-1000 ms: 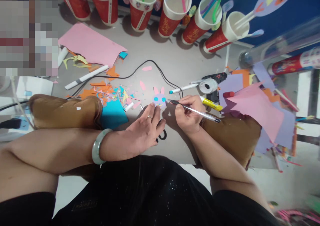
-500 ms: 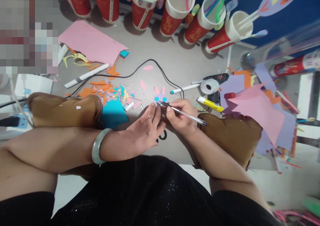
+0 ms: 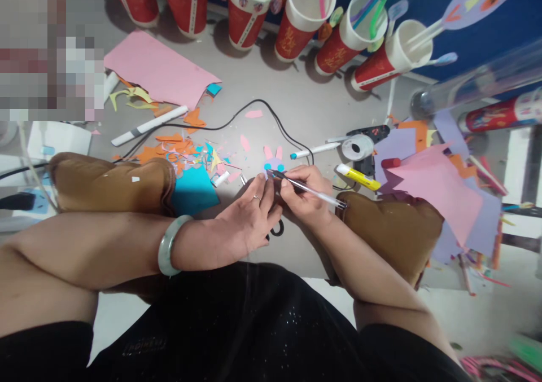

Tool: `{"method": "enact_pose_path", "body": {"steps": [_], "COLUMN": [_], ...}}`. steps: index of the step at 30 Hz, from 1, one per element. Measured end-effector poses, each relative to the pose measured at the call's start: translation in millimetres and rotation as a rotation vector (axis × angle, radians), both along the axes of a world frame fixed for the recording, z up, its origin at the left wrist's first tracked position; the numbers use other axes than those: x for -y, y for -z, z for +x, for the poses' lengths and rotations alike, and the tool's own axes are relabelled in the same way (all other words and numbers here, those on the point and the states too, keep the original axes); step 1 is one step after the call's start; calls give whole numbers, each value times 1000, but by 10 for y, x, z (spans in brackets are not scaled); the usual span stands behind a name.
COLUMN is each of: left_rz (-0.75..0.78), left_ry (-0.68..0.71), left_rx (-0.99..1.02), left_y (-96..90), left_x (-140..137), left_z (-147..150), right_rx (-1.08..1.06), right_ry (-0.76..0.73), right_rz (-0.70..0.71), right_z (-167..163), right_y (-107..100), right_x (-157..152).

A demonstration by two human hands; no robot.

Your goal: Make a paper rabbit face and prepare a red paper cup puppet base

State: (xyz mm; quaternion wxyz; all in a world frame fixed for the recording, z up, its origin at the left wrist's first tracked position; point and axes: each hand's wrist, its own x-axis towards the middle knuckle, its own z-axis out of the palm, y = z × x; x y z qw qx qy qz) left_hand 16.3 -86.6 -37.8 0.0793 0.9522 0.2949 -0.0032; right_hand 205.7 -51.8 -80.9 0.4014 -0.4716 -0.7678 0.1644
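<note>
A small paper rabbit face (image 3: 275, 161) with pink ears and blue round eyes lies on the table in front of me. The fingers of my left hand (image 3: 249, 210) hold its lower edge down, hiding that part. Between the thumb and fingers of my right hand (image 3: 307, 193) is a ballpoint pen (image 3: 311, 191) with a clear barrel and dark grip. Its tip meets the rabbit face by the left blue eye; whether it leaves a mark is too small to tell. Black scissors handles (image 3: 277, 228) show partly under my left hand.
Red paper cups (image 3: 292, 32) with straws line the back. Paper scraps (image 3: 178, 148) and a pink sheet (image 3: 161, 69) lie left. On the right are a tape roll (image 3: 358, 146), a yellow glue-like tube (image 3: 359, 177) and coloured paper (image 3: 440, 184). A black cable (image 3: 237, 114) crosses the table. Brown cushions (image 3: 110, 184) flank my arms.
The view has shifted slightly, so everything sits a little further right. The pen tip stays at the left blue eye, with the pen's angle slightly changed. Both hands keep their hold.
</note>
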Motion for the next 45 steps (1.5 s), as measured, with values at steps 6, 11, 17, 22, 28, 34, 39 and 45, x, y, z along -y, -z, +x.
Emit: {"method": "enact_pose_path", "body": {"steps": [6,11,17,22,28,34,39,45], "left_rz": [32,114,91,70,75,42,13,51], "left_ry": [2,-4,-11,-9,-3,-6,-8,-13], "left_rx": [-58,-34,49,38,44,49,40,22], "left_y": [-8,77,147,113,121,103,108,108], "left_x": [5,45,59,53,51,40,40,44], "left_z": [10,-16,-32,-33,-39,-30,-28,-20], "right_rx": [30,34,2,-5,-18,-19,-46,-65], "right_ry": [10,16,4,7,-5,15,12,11], "right_rz": [-23,-33,-17,-23,-11,-37,-16,11], "right_z": [7,1,-11,-12,-11,-7,-15,-7], "right_y": [7,0,-7,-6,-2,6,-1,-11], "right_x": [1,-3,-6,-5,-4,-2,-7,-10]}}
